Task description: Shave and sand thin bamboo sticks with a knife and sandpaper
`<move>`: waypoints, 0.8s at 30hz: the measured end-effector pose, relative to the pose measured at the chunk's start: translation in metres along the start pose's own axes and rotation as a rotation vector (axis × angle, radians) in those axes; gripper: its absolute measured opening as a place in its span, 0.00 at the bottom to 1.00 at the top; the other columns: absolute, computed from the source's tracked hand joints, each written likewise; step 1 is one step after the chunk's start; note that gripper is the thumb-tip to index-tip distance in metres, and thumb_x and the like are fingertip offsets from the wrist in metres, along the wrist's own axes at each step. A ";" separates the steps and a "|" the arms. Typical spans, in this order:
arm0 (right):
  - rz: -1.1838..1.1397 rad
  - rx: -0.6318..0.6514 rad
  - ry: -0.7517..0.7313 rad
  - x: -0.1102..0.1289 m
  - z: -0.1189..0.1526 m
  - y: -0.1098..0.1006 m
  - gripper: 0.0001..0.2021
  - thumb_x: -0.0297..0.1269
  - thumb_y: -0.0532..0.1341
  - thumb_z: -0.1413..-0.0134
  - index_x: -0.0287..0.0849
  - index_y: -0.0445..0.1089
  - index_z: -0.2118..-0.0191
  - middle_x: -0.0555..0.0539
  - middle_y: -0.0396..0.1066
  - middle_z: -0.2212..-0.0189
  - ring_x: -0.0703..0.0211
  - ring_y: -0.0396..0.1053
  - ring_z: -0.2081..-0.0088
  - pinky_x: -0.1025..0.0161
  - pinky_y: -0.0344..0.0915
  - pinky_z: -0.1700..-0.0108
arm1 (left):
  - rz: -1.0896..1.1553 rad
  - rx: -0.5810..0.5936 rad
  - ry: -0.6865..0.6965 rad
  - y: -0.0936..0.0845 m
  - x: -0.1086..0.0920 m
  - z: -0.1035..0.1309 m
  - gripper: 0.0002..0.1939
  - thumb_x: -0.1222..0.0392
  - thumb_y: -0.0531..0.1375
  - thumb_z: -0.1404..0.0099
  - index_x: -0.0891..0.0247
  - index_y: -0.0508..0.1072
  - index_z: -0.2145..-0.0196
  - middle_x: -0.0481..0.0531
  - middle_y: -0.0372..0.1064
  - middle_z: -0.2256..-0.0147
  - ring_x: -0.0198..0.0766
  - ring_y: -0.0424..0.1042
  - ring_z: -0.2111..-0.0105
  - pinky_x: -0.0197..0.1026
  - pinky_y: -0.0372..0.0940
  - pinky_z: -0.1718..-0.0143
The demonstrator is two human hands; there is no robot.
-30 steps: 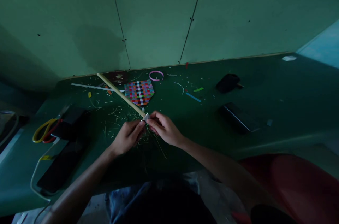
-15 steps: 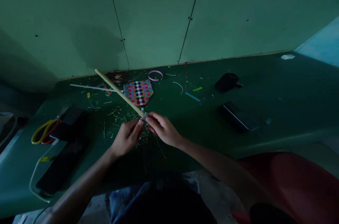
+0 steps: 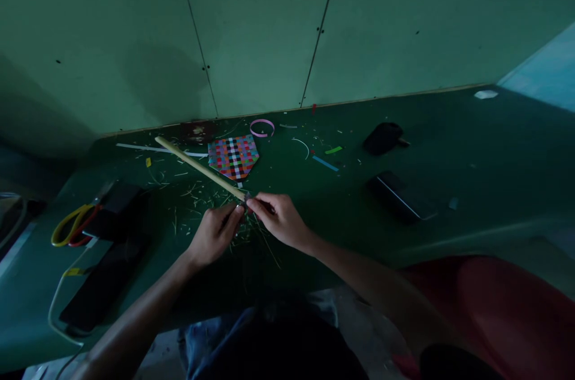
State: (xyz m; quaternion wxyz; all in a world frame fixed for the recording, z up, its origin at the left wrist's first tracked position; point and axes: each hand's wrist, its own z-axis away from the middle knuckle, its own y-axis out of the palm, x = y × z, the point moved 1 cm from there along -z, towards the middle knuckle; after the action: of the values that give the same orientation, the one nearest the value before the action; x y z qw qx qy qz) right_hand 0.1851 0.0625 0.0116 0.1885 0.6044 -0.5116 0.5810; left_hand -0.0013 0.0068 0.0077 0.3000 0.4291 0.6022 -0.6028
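Note:
A long pale wooden stick (image 3: 200, 169) slants up and left from my hands. My left hand (image 3: 214, 231) is closed at its near end, thumb and fingers pressed together. Thumb against the same end, my right hand (image 3: 282, 219) is closed too. A small dark grey piece (image 3: 247, 196) shows at the stick's end between the two thumbs; its kind is too small to tell. Just beyond the hands lies a colourful woven panel (image 3: 233, 157) with a pointed lower edge, and a white strip (image 3: 130, 146) runs from its left side. Thin pale shavings (image 3: 193, 195) lie around and under the hands.
Scissors (image 3: 72, 224) with yellow and red handles lie left, by a black object (image 3: 101, 290) and a white cable (image 3: 53, 302). A pink ring-shaped strip (image 3: 262, 122) is near the wall. To the right are a black pouch-like item (image 3: 381, 138) and a dark case (image 3: 399, 197).
The stick's far end has swung down and slightly left, so it lies at a flatter slant. Both hands stay together at the near end, and the grey piece there looks turned.

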 end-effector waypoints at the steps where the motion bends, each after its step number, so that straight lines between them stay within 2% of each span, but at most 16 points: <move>1: 0.009 -0.002 -0.003 0.000 0.000 0.000 0.23 0.51 0.58 0.30 0.44 0.62 0.75 0.55 0.57 0.80 0.65 0.55 0.76 0.63 0.50 0.73 | -0.012 -0.002 0.000 0.000 0.000 0.000 0.22 0.47 0.51 0.22 0.63 0.69 0.70 0.46 0.64 0.78 0.31 0.59 0.79 0.35 0.55 0.77; 4: 0.034 0.005 -0.003 0.001 -0.001 -0.003 0.23 0.51 0.59 0.30 0.44 0.62 0.76 0.54 0.57 0.80 0.65 0.55 0.77 0.63 0.50 0.74 | -0.044 -0.003 0.008 -0.001 -0.001 -0.001 0.22 0.47 0.51 0.22 0.62 0.68 0.70 0.46 0.64 0.78 0.31 0.59 0.79 0.35 0.54 0.76; 9: 0.035 0.078 0.037 -0.002 -0.003 -0.007 0.23 0.50 0.58 0.29 0.42 0.68 0.73 0.54 0.59 0.81 0.65 0.58 0.78 0.63 0.51 0.73 | -0.054 0.007 0.020 -0.006 -0.001 -0.003 0.21 0.47 0.51 0.22 0.63 0.68 0.69 0.46 0.63 0.78 0.30 0.57 0.80 0.35 0.53 0.78; 18: -0.142 0.188 0.042 0.002 -0.003 -0.003 0.17 0.49 0.54 0.26 0.42 0.68 0.62 0.55 0.60 0.78 0.65 0.58 0.76 0.65 0.54 0.73 | 0.252 0.159 -0.143 -0.002 0.000 -0.002 0.27 0.41 0.49 0.23 0.62 0.67 0.72 0.43 0.59 0.85 0.28 0.56 0.88 0.33 0.49 0.86; 24: -0.074 0.104 -0.009 0.000 -0.001 -0.001 0.18 0.48 0.55 0.27 0.41 0.69 0.64 0.53 0.63 0.76 0.65 0.60 0.75 0.65 0.55 0.71 | 0.209 0.132 -0.119 -0.001 0.000 -0.002 0.27 0.42 0.49 0.22 0.63 0.67 0.72 0.42 0.59 0.85 0.27 0.56 0.87 0.32 0.51 0.84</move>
State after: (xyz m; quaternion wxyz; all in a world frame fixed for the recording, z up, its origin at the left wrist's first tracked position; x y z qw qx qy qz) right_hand 0.1852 0.0635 0.0121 0.1760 0.6343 -0.4591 0.5966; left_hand -0.0018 0.0089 0.0082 0.3676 0.4716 0.4944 -0.6309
